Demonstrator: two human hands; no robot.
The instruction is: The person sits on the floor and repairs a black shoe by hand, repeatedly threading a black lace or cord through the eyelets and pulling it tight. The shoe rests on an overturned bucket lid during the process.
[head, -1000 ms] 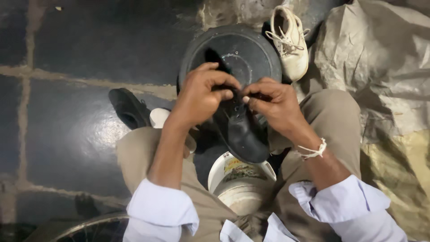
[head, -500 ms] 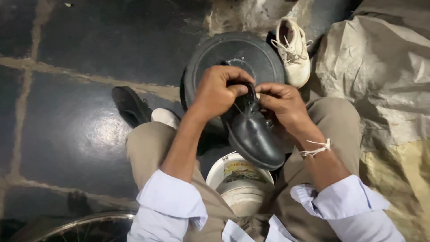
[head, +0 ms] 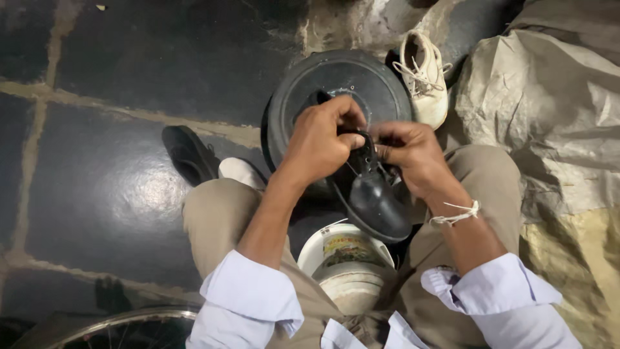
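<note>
The black shoe (head: 374, 197) is held above the person's lap, toe pointing toward the body, heel end away. The left hand (head: 323, 139) is clenched over the upper left side of the shoe, fingers curled around its opening. The right hand (head: 407, 155) grips the shoe's right side at the lacing, fingertips pinched on what looks like a lace; the exact pinch is too small to make out. A white string bracelet (head: 455, 213) circles the right wrist.

Just beyond the shoe, partly hidden by both hands, a round black disc (head: 342, 77) lies on the floor (head: 116, 181). Beyond the disc's right edge a white laced shoe (head: 423, 77) lies on its side, touching a crumpled grey sack (head: 549, 116) that fills the space to the right of the black shoe. Below the shoe, between the knees, stands a white bucket (head: 345, 265) with a printed label. Left of the shoe, past the left knee, a second black shoe (head: 187, 155) rests on the dark tiled floor. A wheel rim (head: 116, 326) with spokes shows near the left knee, at the lower edge.
</note>
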